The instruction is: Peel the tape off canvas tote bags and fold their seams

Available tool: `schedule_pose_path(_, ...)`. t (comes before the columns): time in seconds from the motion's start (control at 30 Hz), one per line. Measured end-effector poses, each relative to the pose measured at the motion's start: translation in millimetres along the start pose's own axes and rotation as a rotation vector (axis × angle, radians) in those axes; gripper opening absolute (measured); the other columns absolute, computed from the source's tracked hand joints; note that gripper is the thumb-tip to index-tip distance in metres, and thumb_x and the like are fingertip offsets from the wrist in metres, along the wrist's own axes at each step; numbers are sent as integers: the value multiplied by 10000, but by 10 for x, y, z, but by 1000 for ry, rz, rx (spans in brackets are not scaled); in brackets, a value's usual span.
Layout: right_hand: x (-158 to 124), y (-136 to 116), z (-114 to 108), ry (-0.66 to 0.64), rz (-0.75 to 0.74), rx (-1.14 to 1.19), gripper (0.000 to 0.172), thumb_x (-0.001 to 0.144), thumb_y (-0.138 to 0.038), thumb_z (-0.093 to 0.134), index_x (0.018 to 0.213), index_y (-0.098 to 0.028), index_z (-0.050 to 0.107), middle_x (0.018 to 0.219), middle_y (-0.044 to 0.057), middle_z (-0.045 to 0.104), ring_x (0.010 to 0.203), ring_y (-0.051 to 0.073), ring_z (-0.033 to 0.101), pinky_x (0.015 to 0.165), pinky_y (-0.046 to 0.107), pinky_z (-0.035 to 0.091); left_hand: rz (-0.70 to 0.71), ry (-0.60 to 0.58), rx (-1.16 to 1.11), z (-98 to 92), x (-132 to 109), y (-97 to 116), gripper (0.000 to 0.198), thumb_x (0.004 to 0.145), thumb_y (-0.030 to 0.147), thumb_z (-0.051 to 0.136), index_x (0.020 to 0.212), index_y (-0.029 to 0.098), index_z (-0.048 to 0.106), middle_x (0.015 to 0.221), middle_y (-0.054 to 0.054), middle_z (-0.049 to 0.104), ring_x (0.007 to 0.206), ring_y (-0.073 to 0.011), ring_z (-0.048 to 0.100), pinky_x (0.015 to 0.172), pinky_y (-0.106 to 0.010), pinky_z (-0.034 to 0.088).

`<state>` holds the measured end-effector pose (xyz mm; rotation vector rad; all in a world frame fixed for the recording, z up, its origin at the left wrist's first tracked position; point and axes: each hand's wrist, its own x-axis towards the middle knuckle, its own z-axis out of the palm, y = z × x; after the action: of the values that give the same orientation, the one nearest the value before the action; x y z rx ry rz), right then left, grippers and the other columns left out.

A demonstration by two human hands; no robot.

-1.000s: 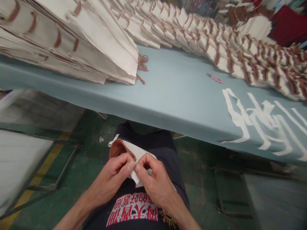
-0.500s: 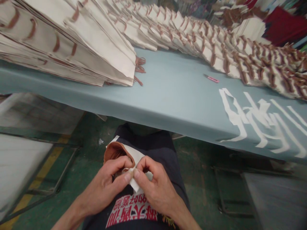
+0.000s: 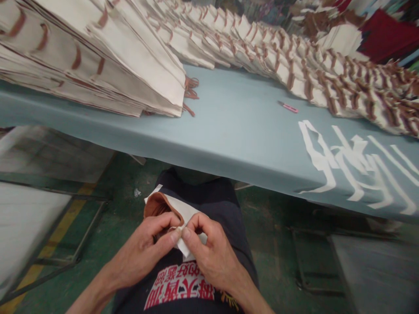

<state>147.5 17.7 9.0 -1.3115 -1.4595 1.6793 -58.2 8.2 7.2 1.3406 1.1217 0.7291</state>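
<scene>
Over my lap, my left hand (image 3: pixel 147 248) and my right hand (image 3: pixel 209 248) meet with thumbs and fingertips pinched on a small bit of white cloth (image 3: pixel 185 249). A curled brown piece (image 3: pixel 159 205) with thin brown strands inside it rises just beyond my left fingers. White material also spreads behind both hands, over my dark apron (image 3: pixel 229 218) with red lettering. Exactly what lies between the fingertips is partly hidden.
Beyond my lap runs a blue-covered table (image 3: pixel 235 126). Cream cloth pieces with brown straps (image 3: pixel 131 65) are stacked at its left, with long rows (image 3: pixel 262 48) behind. Pink-handled snips (image 3: pixel 288 107) and white strips (image 3: pixel 356 165) lie at the right.
Both hands have shifted very slightly, and the brown piece has moved a little to the right. The pinch on the white cloth stays.
</scene>
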Motion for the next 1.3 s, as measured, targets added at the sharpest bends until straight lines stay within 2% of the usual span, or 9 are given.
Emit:
schedule_pose_path(0.17,13,42,6,7,23,-10,298,1020,-438,586,805,-246,511,709,-43,558,640,144,511,616,283,367,-62,-18,0,12,11,12,361,1111,450,606,869,197,689,794,28,611,703,-151,522,630,-234,433)
schedule_pose_path(0.3,34,74,15,8,22,11,293,1028,-447,582,823,-245,523,717,-39,561,652,150,521,613,281,374,-101,48,0,70,45,65,369,1051,466,616,798,198,631,759,27,568,694,-156,510,627,-239,434)
schedule_pose_path(0.5,35,95,38,14,25,90,335,1043,-500,588,837,-245,523,723,-38,544,652,147,487,605,274,377,-128,143,-60,161,113,78,370,978,498,642,747,220,560,688,60,453,604,-131,399,539,-232,356)
schedule_pose_path(0.67,40,99,23,-4,30,75,327,1050,-498,598,855,-239,550,731,-31,571,650,150,484,591,271,384,-135,190,-93,133,153,104,383,917,475,675,692,252,462,644,81,386,561,-114,329,508,-235,307)
schedule_pose_path(0.77,104,84,-26,84,-87,-40,240,1052,-399,620,884,-228,610,807,-1,668,745,174,603,708,296,478,-133,170,-143,60,174,117,389,890,482,691,687,254,449,638,83,386,558,-110,313,509,-235,301)
schedule_pose_path(0.9,235,1,-156,157,-345,-131,80,1032,-265,651,1078,-217,695,1101,72,800,887,192,723,840,325,576,-133,76,-154,-78,211,164,371,892,493,689,696,233,510,661,62,450,586,-120,371,526,-233,314)
schedule_pose_path(1.03,342,-167,-323,14,-529,-198,134,1077,-236,650,1190,-231,722,1184,82,845,877,180,761,809,310,614,-118,-18,-106,-194,275,306,334,900,461,696,708,212,581,684,49,476,617,-129,408,543,-229,331)
schedule_pose_path(1.2,434,-344,-474,-123,-659,-288,141,1129,-249,605,1136,-245,746,1215,95,872,1106,215,830,923,339,658,-104,-70,-32,-237,379,502,346,888,462,681,676,214,567,637,62,413,579,-117,338,520,-232,279)
schedule_pose_path(1.3,462,-368,-521,-161,-696,-406,189,1151,-255,574,1117,-239,759,1136,93,886,1039,213,846,912,347,657,-121,-69,-17,-237,411,544,342,859,444,690,654,228,522,612,74,358,565,-115,301,500,-230,249)
